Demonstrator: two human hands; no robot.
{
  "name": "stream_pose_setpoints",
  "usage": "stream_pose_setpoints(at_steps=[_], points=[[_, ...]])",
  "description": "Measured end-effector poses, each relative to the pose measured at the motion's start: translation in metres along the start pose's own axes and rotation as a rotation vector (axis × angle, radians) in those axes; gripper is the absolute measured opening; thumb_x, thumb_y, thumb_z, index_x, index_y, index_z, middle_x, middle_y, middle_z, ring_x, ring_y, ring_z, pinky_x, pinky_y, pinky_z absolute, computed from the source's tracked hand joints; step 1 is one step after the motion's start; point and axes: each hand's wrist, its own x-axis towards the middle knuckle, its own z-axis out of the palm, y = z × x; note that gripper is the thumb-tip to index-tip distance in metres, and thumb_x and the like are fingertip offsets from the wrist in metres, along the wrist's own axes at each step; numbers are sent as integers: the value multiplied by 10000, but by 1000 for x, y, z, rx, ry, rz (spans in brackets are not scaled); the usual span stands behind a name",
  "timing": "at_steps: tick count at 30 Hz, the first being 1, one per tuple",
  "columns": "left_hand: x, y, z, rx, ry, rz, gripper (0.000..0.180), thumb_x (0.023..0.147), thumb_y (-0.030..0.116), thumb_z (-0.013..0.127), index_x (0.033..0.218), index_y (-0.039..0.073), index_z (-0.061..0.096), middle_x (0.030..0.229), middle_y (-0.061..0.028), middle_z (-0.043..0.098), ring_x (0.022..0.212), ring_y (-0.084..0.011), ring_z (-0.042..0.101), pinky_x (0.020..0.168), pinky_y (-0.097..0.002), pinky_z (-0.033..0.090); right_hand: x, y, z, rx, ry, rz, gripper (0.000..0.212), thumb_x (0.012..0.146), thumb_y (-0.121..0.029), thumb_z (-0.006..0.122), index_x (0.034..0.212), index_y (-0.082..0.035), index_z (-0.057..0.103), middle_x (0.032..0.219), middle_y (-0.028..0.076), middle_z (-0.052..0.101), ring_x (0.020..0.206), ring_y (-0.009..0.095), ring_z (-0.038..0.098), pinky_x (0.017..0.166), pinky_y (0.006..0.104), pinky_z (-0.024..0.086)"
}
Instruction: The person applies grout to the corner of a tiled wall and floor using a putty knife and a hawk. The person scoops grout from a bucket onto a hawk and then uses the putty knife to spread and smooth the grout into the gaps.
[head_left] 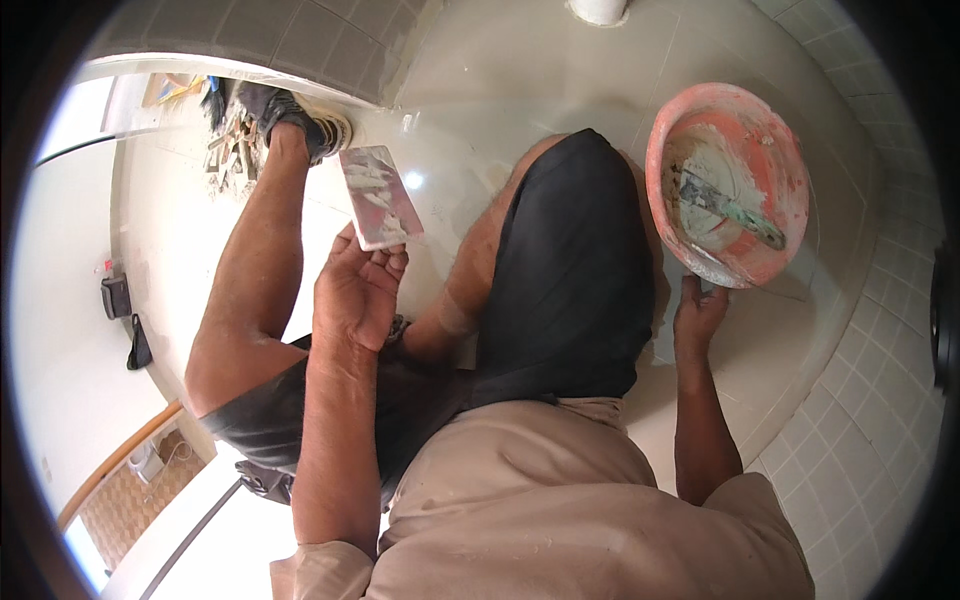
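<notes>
A flat rectangular spreader (378,195), pinkish and smeared with white paste, is pinched at its near edge by the fingers of my left hand (358,295), palm turned up. Off to the right, my right hand (698,315) grips the near rim of an orange-pink plastic basin (785,140), some fingers hidden beneath it. Pale paste (722,155) coats the basin's inside. Within it lies a putty knife (738,212) with a worn green handle and a smeared blade; neither hand touches it.
My bent knee (570,270) in black shorts rises between the hands. Glossy floor tiles (480,75) spread ahead, with a white pipe (598,10) at the far edge. Tiled wall (850,380) runs along the right. Debris (232,155) lies beside my shoe (325,128) at far left.
</notes>
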Motion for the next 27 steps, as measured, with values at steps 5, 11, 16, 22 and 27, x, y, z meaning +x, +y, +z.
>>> stream_pose_setpoints(at_steps=[5,11,16,22,27], points=[[14,-9,-28,-196,-77,-123,316,979,35,564,1293,16,535,1121,-98,651,905,-203,615,788,-323,510,20,-80,14,1138,55,446,501,966,-62,637,1429,43,477,1364,145,575,1232,267,589,1064,408,487],[34,-26,-26,-363,-207,-202,360,972,-34,491,1331,-19,518,1150,-117,645,914,-208,616,798,-330,524,119,-82,22,1280,-87,420,515,974,-143,650,1423,47,483,1337,139,571,1233,265,590,1062,400,457],[28,-21,-31,-426,-193,-247,331,999,-6,488,1328,-20,520,1148,-120,647,910,-198,622,808,-320,543,101,-145,-4,627,-283,430,426,969,-174,673,1314,65,599,1172,162,692,1133,264,662,1006,377,500],[31,-37,-19,-530,-310,-366,326,1011,14,489,1335,-22,508,1168,-132,648,914,-217,633,785,-324,549,68,-304,-26,600,-465,-143,268,1027,-154,607,1226,-3,701,1093,149,729,1029,222,691,919,342,528],[27,-26,14,-594,-343,-416,338,992,-5,469,1325,-48,501,1177,-171,640,925,-249,637,768,-333,550,81,-336,32,1519,-1004,427,385,1037,-193,561,1379,-21,597,1191,82,691,1110,179,647,953,329,506]])
